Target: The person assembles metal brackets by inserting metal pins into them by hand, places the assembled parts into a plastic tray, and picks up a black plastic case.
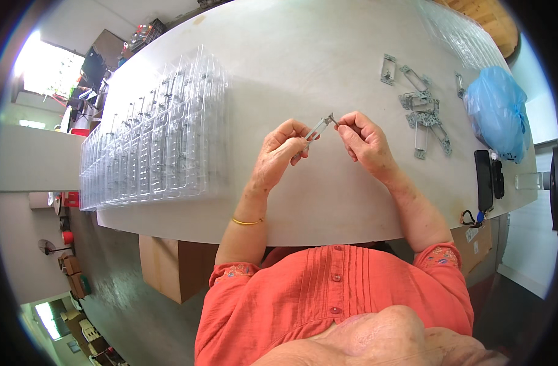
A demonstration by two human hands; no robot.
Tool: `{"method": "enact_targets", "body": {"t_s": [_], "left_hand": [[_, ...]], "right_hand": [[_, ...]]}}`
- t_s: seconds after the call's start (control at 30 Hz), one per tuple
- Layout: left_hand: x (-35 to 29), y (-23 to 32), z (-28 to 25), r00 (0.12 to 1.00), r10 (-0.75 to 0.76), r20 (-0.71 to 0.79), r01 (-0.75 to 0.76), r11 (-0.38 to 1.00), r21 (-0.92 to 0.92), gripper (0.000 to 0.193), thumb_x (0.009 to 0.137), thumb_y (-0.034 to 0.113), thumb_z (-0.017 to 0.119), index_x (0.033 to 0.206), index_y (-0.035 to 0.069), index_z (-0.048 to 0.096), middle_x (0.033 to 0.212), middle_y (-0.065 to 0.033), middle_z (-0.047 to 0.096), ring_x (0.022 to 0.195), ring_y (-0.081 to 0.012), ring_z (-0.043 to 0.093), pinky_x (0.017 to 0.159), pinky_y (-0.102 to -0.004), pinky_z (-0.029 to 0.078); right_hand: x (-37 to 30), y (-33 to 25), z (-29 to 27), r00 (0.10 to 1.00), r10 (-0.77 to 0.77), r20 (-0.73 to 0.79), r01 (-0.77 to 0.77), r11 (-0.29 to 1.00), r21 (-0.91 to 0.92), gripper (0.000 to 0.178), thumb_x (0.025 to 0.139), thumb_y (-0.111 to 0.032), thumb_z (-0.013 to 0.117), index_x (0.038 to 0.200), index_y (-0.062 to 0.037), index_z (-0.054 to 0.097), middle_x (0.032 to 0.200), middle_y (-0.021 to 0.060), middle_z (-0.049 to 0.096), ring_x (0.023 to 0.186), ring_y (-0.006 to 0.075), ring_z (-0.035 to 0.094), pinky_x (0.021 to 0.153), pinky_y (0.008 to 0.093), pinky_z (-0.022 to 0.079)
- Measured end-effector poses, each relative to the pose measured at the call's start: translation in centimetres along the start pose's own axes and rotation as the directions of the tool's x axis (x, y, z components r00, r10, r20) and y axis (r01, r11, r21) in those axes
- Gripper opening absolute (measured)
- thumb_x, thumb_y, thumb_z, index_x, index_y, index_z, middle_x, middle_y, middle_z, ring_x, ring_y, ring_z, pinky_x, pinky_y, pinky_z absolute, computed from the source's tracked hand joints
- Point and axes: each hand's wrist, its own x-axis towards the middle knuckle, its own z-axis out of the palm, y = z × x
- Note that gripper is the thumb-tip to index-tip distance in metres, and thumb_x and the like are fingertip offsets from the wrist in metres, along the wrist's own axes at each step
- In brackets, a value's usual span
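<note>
Above the middle of the white table, my left hand is closed around a slim grey metal bracket with an open rectangular frame. The bracket is tilted, its far end pointing up and to the right. At that end my right hand pinches a small dark thin piece, too small to make out; it meets or nearly meets the bracket's tip. Several similar grey metal brackets lie in a loose pile to the right, beyond my right hand.
Stacked clear plastic trays with metal parts in them cover the table's left side. At the right are a blue plastic bag, a black phone-like case and clear plastic sheeting. A cardboard box stands below the front edge.
</note>
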Motion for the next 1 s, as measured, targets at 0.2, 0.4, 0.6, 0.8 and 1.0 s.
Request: {"method": "enact_targets", "body": {"t_s": [0.2, 0.4, 0.6, 0.8, 1.0], "left_hand": [[0.1, -0.2, -0.2, 0.999, 0.027, -0.037, -0.021, 0.991, 0.135, 0.016, 0.085, 0.005, 0.053, 0.093, 0.002, 0.067, 0.086, -0.0025, 0.063, 0.068, -0.0063, 0.050, 0.057, -0.0215, 0.038], [0.2, 0.5, 0.1, 0.999, 0.017, -0.041, -0.009, 0.980, 0.197, 0.011, 0.082, 0.005, 0.054, 0.088, 0.002, 0.063, 0.087, -0.0032, 0.062, 0.068, -0.0058, 0.047, 0.057, -0.0217, 0.036], [0.1, 0.2, 0.2, 0.997, 0.056, 0.062, -0.070, 0.961, 0.269, 0.009, 0.083, 0.006, 0.054, 0.085, 0.001, 0.061, 0.091, -0.0034, 0.064, 0.074, -0.0062, 0.046, 0.064, -0.0230, 0.037], [-0.1, -1.0, 0.1, 0.998, -0.003, 0.056, -0.015, 0.948, 0.317, 0.006, 0.090, 0.007, 0.062, 0.088, 0.001, 0.063, 0.090, -0.0009, 0.065, 0.072, -0.0054, 0.044, 0.063, -0.0230, 0.037], [-0.2, -0.8, 0.9, 0.991, 0.083, 0.108, -0.128, 0.842, 0.523, 0.009, 0.094, 0.011, 0.067, 0.092, 0.002, 0.066, 0.086, 0.0028, 0.065, 0.068, -0.0049, 0.044, 0.059, -0.0227, 0.037]], "right_hand": [[-0.1, -0.1, -0.1, 0.998, -0.058, -0.036, 0.052, 0.988, -0.144, 0.008, 0.101, -0.013, 0.059, 0.102, -0.0044, 0.060, 0.075, -0.0084, 0.051, 0.065, 0.0004, 0.040, 0.057, 0.0199, 0.035], [-0.1, 0.0, -0.1, 0.991, -0.122, -0.056, 0.103, 0.958, -0.268, 0.009, 0.100, -0.011, 0.058, 0.106, -0.0034, 0.060, 0.075, -0.0052, 0.055, 0.065, 0.0036, 0.046, 0.058, 0.0213, 0.039], [0.2, -0.3, -0.2, 0.997, 0.035, 0.070, -0.039, 0.998, 0.058, 0.018, 0.102, -0.015, 0.055, 0.114, -0.0010, 0.056, 0.073, -0.0005, 0.057, 0.062, 0.0082, 0.054, 0.058, 0.0246, 0.046], [0.0, -0.5, -0.1, 0.986, 0.095, 0.136, -0.111, 0.987, 0.117, 0.021, 0.101, -0.018, 0.058, 0.117, -0.0031, 0.058, 0.074, -0.0011, 0.057, 0.063, 0.0087, 0.054, 0.058, 0.0248, 0.047], [0.1, 0.4, -0.2, 0.999, -0.045, -0.021, 0.038, 0.963, -0.267, 0.011, 0.098, -0.019, 0.064, 0.102, -0.0087, 0.065, 0.077, -0.0046, 0.057, 0.070, 0.0056, 0.052, 0.062, 0.0223, 0.046]]}}
